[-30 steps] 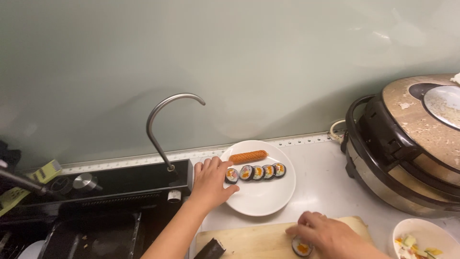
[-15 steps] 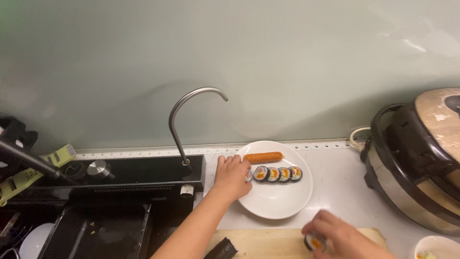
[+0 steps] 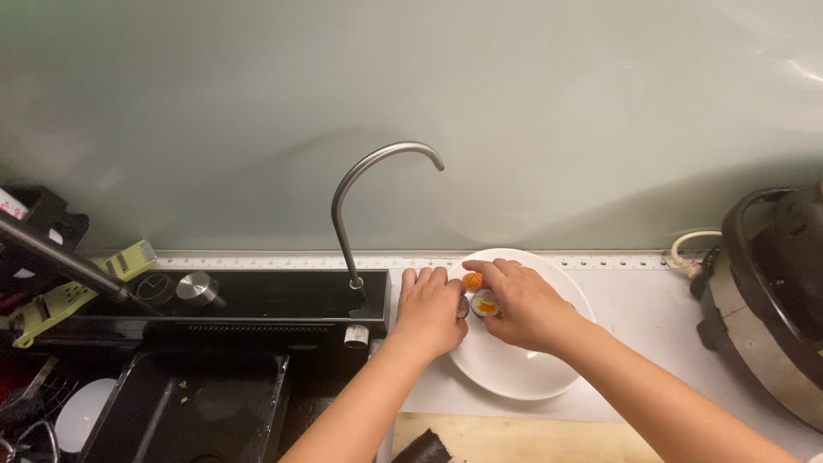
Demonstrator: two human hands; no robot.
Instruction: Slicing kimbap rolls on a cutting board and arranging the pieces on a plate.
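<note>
The light is even and fairly soft, falling from above and in front of the hands. The wall [image 3: 531, 103] behind them carries a broad dim shadow of the tap [image 3: 369, 206] and a pale glare patch far up to the right. The white plate [image 3: 514, 377] under the hands is bright but not blown out. Left of the hands the black sink [image 3: 197, 403] is dark, with little detail showing. The focus is sharp at the hands; the edges bend slightly, and the cooker [image 3: 771, 300] at far right is dim.
</note>
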